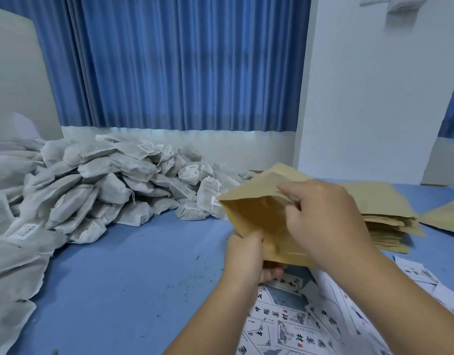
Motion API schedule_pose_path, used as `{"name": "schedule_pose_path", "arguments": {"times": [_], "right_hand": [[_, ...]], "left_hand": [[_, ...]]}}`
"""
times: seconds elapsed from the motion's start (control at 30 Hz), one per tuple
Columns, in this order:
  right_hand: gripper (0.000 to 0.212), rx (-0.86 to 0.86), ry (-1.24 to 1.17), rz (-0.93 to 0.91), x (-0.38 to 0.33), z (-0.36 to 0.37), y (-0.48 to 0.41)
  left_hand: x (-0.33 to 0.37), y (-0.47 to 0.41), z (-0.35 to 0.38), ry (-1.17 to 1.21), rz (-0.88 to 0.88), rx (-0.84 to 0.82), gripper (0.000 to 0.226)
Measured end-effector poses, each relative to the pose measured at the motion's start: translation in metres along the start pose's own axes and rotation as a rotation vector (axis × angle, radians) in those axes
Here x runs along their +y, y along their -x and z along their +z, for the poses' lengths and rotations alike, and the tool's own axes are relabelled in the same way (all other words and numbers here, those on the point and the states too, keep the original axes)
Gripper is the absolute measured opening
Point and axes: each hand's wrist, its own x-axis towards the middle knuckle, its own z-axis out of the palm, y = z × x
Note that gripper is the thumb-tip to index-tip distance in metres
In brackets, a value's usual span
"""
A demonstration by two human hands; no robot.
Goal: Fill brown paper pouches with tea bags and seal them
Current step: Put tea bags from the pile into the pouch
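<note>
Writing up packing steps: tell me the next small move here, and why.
Probably spread the mouth of the brown pouch wider. The left hand grips its lower end, the right hand pinches one wall at the mouth, which looks only partly open, and neither hand holds a bag from the tea bag pile yet.

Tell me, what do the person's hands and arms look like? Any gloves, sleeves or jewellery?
The left hand and right hand wear no gloves, and no ring shows on the fingers in view. Neither wrist carries a watch or band. The left forearm and right forearm are uncovered to the picture's edge; no sleeve is in view.
</note>
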Motion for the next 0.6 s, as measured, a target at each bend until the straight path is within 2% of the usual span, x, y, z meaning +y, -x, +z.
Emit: {"name": "schedule_pose_path", "arguments": {"times": [0.07,0.17,0.2,0.27,0.37,0.53,0.6], "right_hand": [[0.025,-0.027,-0.017,0.025,-0.002,0.0,-0.002],[0.026,-0.096,-0.036,0.063,-0.007,0.001,-0.012],[0.027,-0.121,-0.04,0.07,-0.01,0.001,-0.017],[0.03,-0.155,-0.069,0.093,-0.02,0.002,-0.029],[0.034,-0.201,-0.086,0.143,-0.036,0.006,-0.049],[0.041,-0.232,-0.137,0.189,-0.051,0.017,-0.065],[0.04,-0.248,-0.128,0.193,-0.053,0.021,-0.065]], "left_hand": [[0.004,-0.004,-0.005,-0.125,0.179,0.069,0.017],[0.011,-0.009,-0.014,-0.303,0.407,0.128,0.031],[0.013,-0.01,-0.015,-0.261,0.407,0.122,0.035],[0.018,-0.012,-0.018,-0.027,0.308,0.053,0.038],[0.026,-0.015,-0.026,0.204,0.179,-0.008,0.029],[0.036,-0.012,-0.039,0.091,0.162,0.047,0.022],[0.041,-0.011,-0.045,0.001,0.183,0.089,0.027]]}}
